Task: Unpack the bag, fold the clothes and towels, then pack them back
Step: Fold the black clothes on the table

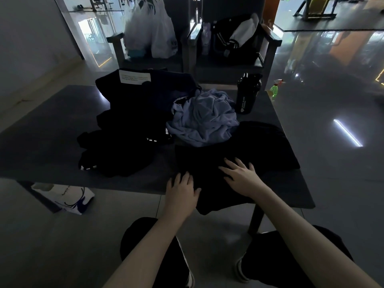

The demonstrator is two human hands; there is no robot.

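Observation:
A black garment (pixel 249 146) lies spread on the near right part of the dark table (pixel 52 125), one edge hanging over the front. My left hand (pixel 181 191) lies flat on its left edge with the fingers straight. My right hand (pixel 242 174) presses flat on its middle, fingers spread. Behind it sits a crumpled lilac towel (pixel 204 120). A dark bag (pixel 145 90) with a white label stands at the back, and a heap of black clothes (pixel 116 150) with white stripes lies to the left.
A black shaker bottle (pixel 247 94) stands at the table's back right. A green spray bottle (pixel 275 90) is on the floor beyond. White plastic bags (pixel 151 28) and a jacket (pixel 234 36) fill two chairs behind. A white paper bag (pixel 66 197) lies under the table.

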